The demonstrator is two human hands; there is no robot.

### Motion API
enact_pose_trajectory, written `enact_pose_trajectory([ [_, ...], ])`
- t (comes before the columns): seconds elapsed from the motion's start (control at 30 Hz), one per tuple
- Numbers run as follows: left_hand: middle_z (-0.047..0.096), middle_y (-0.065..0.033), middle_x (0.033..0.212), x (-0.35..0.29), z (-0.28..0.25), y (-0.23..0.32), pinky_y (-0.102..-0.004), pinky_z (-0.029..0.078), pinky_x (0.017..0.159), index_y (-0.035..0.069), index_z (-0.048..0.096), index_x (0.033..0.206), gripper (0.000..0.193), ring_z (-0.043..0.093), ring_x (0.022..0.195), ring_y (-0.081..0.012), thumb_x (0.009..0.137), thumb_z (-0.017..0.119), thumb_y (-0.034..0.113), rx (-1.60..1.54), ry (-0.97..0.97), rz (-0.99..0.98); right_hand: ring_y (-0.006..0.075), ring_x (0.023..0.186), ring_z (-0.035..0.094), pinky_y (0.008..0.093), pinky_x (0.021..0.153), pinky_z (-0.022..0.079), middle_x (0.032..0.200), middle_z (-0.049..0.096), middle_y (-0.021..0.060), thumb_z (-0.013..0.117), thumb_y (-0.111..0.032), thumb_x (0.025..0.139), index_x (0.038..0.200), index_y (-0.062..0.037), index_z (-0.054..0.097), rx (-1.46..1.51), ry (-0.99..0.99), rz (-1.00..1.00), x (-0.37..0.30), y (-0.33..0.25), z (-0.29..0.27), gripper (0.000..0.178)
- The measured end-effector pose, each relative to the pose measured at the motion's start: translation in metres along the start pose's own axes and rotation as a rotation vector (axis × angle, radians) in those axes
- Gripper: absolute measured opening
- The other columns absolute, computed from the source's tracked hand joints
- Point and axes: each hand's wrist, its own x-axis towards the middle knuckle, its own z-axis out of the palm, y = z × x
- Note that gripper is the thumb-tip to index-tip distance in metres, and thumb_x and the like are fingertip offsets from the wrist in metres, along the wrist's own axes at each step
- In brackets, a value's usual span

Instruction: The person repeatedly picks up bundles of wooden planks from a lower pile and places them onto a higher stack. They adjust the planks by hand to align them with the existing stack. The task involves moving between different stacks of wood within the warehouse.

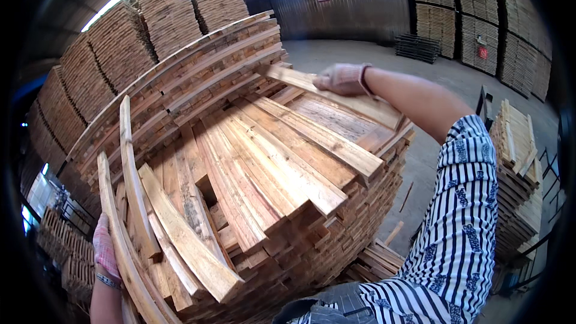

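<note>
Now, right hand (pixel 345 79): gripping a sawn plank (pixel 366 105), far right
Left hand (pixel 107 249): against a long board (pixel 127 252), near left; cannot tell if grasping
Timber stack (pixel 360 216): between them

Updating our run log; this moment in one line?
right hand: gripping upper-right plank | left hand: at leftmost plank, grip unclear | between: lumber stack

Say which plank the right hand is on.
The plank at the upper right of the near stack, under the gloved right hand; the fanned planks lie to its left, clear of that hand.
</note>
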Motion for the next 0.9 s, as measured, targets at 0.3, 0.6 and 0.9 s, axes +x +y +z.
enact_pose_trajectory([
  [0.3, 0.061, -0.0022, 0.091, -0.013, 0.008, 0.007, -0.0306, 0.056, 0.059, 0.009, 0.057, 0.125, 0.037, 0.061, 0.070, -0.0139, 0.099, 0.060, 0.035, 0.289, 0.074, 0.157, 0.0389, 0.126, 0.056, 0.0432, 0.105, 0.045, 0.140, 0.053, 0.0268, 0.044, -0.047, 0.101, 0.145, 0.0043, 0.041, -0.555, -0.063, 0.068, 0.010, -0.075, 0.047, 0.068],
  [0.6, 0.065, -0.0105, 0.097, -0.031, -0.004, 0.025, -0.0372, 0.062, 0.063, 0.005, 0.050, 0.128, 0.042, 0.068, 0.077, -0.0223, 0.092, 0.066, 0.018, 0.378, 0.091, 0.051, 0.0371, 0.128, 0.055, 0.0453, 0.106, 0.046, 0.136, 0.053, 0.0343, 0.053, -0.061, 0.094, 0.150, 0.0126, 0.024, 0.084, -0.157, -0.703, -0.050, -0.339, 0.121, 0.097],
  [0.9, 0.065, -0.0158, 0.104, -0.036, -0.008, 0.029, -0.0387, 0.061, 0.065, 0.004, 0.049, 0.130, 0.048, 0.069, 0.081, -0.0253, 0.089, 0.068, 0.020, 0.435, 0.099, 0.092, 0.0342, 0.117, 0.060, 0.0398, 0.099, 0.051, 0.133, 0.051, 0.0280, 0.074, -0.030, 0.081, 0.150, 0.0087, 0.011, 0.188, -0.038, -0.412, -0.003, -0.425, 0.211, 0.101],
])
